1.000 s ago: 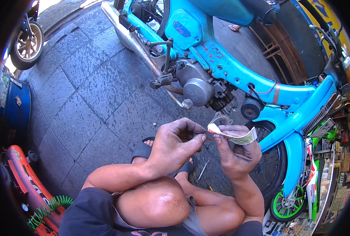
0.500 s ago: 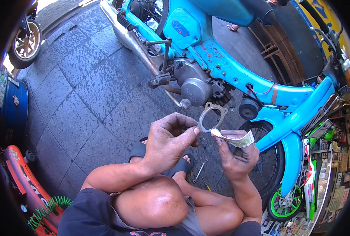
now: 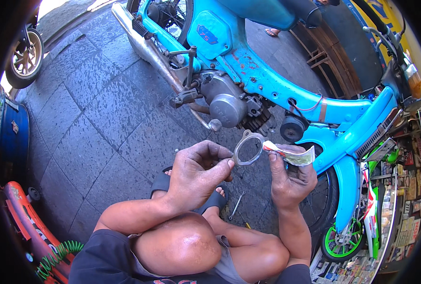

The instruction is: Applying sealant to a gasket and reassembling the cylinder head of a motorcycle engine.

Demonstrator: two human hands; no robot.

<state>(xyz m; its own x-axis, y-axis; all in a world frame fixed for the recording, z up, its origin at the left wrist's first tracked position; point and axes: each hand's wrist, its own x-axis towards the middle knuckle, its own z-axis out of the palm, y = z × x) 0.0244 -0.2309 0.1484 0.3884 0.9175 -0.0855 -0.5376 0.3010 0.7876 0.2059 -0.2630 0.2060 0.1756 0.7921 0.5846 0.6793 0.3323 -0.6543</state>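
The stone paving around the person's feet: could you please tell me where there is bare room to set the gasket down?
The paving left of the left hand, between exhaust pipe and blue drum, lies bare. Under the right hand and gasket it is crowded: small tools, the sandalled foot, the engine, the front wheel.

Gasket (image 3: 248, 148) between both hands, before the motorbike (image 3: 267, 85) (engine (image 3: 224, 102) behind).

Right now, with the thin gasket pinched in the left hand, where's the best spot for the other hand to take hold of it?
Probably the upper lug of the gasket, coming from above on the motorbike side. It is a thin flat ring, held face-on; the left hand pinches its lower left rim, and the right hand holds a squeezed tube at its right edge. Pinch flat faces, not edges.
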